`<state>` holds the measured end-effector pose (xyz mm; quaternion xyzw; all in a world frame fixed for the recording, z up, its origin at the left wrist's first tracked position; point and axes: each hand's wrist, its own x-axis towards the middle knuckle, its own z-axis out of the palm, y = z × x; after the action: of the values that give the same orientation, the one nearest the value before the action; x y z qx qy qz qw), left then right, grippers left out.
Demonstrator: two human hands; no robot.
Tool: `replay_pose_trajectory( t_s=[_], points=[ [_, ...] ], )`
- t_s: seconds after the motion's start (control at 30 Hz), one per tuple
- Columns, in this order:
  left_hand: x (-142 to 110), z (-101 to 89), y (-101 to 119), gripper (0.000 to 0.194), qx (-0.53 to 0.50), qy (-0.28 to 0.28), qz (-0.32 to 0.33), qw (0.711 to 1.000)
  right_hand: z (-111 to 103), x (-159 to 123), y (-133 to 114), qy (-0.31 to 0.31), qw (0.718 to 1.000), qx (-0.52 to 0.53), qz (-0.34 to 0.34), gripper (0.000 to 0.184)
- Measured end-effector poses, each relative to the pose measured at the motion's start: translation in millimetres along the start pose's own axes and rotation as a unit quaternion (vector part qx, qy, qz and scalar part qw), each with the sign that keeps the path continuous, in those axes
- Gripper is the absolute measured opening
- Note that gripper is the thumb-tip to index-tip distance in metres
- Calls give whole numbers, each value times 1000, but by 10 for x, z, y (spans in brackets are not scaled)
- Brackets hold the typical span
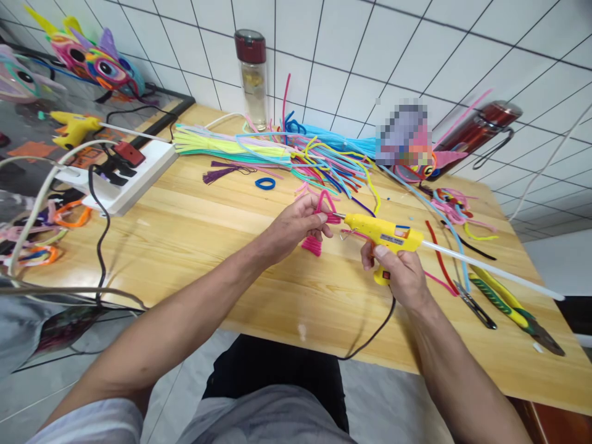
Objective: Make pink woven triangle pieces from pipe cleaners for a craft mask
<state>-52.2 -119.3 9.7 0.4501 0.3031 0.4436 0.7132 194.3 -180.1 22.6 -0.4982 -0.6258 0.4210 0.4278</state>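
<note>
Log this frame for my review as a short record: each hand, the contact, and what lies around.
left hand: holds the pink fuzzy piece; hand at
right hand: on the handle of the yellow glue gun; hand at
contact: gun's nozzle at or very near the pink piece; exact touch unclear
right side of table: green-yellow pliers, small snips
toward wall: bundled fuzzy stems, clear bottle with dark red lid

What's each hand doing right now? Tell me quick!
Left hand: closed, fingers pinching a bent pink fuzzy piece.
Right hand: closed around the handle of the yellow glue gun.
</note>
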Motion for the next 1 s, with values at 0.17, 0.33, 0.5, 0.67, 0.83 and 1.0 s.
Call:
replay_pose_trajectory(
  t_s=[0.17,0.33,0.5,0.67,0.83,1.0],
  points=[
    [-3,5,12,19,-2,-1,2,1000,4,0,-10,-1,1000,1,-1,54],
    [0,-2,5,22,-8,-3,-2,1000,4,1,-31,-4,1000,-2,-1,55],
    [5,-4,-3,22,-13,-2,1,1000,-6,-2,-12,-6,1000,-6,-3,55],
    [4,-13,3,22,-5,-5,-1,1000,-4,-9,-2,-6,1000,-5,0,55],
    [1,-25,-4,23,-2,-9,3,1000,2,-7,-9,-3,1000,-3,-1,55],
    [9,-28,-12,24,1,-12,8,1000,-1,-2,-13,-4,1000,-3,-2,54]
  ],
)
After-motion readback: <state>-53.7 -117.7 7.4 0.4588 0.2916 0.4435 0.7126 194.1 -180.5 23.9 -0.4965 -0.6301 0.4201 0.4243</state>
